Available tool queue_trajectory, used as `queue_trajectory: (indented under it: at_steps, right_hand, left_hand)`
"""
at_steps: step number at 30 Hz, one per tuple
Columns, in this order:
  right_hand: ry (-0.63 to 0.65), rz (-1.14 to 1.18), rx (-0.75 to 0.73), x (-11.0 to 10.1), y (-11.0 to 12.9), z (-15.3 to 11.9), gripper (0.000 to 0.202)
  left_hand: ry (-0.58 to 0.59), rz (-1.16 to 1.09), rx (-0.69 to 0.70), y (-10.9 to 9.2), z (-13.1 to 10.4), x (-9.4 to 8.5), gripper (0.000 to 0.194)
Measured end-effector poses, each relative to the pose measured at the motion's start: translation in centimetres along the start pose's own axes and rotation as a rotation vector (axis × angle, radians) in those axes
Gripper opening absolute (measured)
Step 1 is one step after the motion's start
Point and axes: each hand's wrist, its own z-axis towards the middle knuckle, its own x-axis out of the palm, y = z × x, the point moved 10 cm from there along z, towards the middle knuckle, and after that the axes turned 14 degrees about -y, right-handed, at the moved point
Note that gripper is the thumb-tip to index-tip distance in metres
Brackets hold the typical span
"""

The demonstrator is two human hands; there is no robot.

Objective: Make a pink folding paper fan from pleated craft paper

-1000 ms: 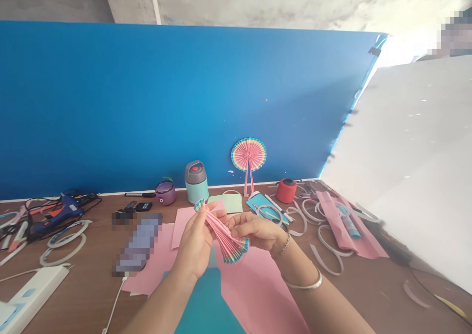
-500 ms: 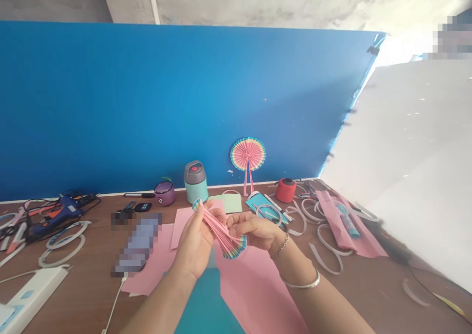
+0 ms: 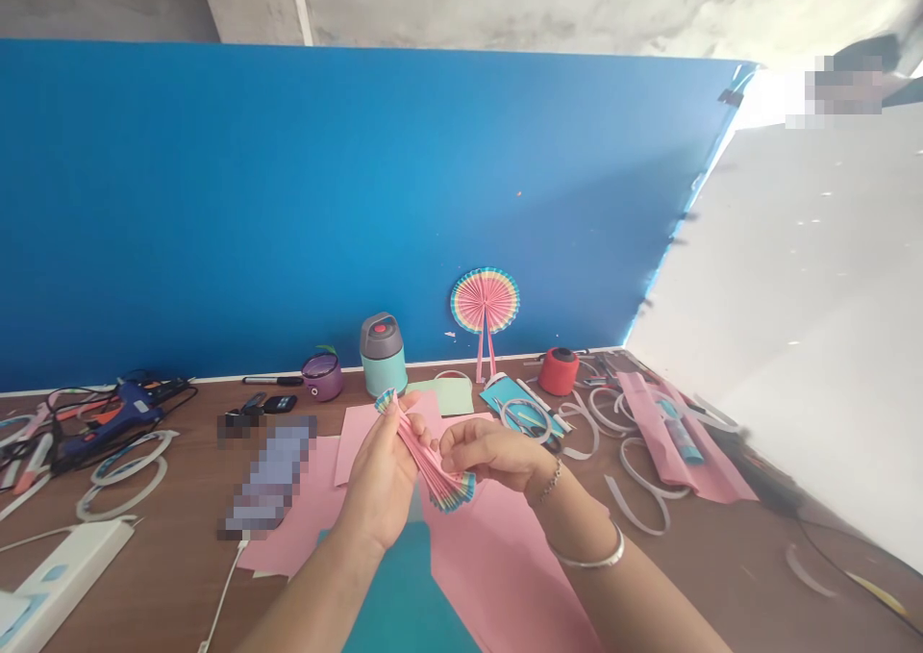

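A pleated pink paper fan (image 3: pixel 453 492) with blue, green and yellow striped ends slants between my hands, above the sheets on the desk. My left hand (image 3: pixel 376 488) is closed around its upper part, with one striped end poking out past the thumb. My right hand (image 3: pixel 494 453) is pinched on the lower half, thumb and fingertips at the folds; the fingertips are partly hidden. Behind them a round paper fan (image 3: pixel 486 301) in the same colours leans upright against the blue panel on two pink strips.
Pink sheets (image 3: pixel 515 557) and a teal sheet (image 3: pixel 404 600) lie beneath my hands. At the back stand a mint flask (image 3: pixel 384 369), a purple cup (image 3: pixel 322 377) and a red container (image 3: pixel 558 372). Left are a glue gun (image 3: pixel 134 408), a phone (image 3: pixel 270 480) and a power strip (image 3: pixel 68 586). Paper strips (image 3: pixel 638 509) curl at right.
The fan's lower striped end has shifted slightly left and down and looks narrower. My right fingers have slid a little left along the folds; my left hand keeps its hold.
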Motion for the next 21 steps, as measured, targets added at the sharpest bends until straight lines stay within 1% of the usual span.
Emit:
queue_trajectory:
  at_steps: [4,6,9,12,15,17,21]
  right_hand:
    - [0.062,0.034,0.025,0.6,-0.6,0.1,0.017]
    - [0.088,0.083,0.039,0.8,-0.8,0.2,0.016]
    - [0.098,0.13,0.038,0.8,-0.9,0.4,0.015]
    - [0.1,0.145,0.02,0.8,-0.7,0.3,0.015]
    - [0.106,0.155,0.02,0.9,-0.6,0.3,0.016]
    - [0.106,0.159,0.018,0.9,-0.5,0.3,0.015]
    - [0.078,0.158,0.027,0.6,-0.6,0.4,0.016]
  left_hand:
    - [-0.01,0.045,0.003,0.3,0.2,-0.2,0.045]
    - [-0.013,0.062,0.001,0.3,0.2,-0.2,0.043]
    - [0.042,0.094,-0.004,0.3,-0.1,0.4,0.038]
    - [0.1,0.144,-0.027,0.4,-0.5,1.1,0.054]
    - [0.099,0.197,-0.035,0.5,-0.5,1.1,0.063]
    - [0.095,0.213,-0.035,0.5,-0.4,1.2,0.062]
    - [0.078,0.185,-0.046,0.6,-0.3,1.1,0.05]
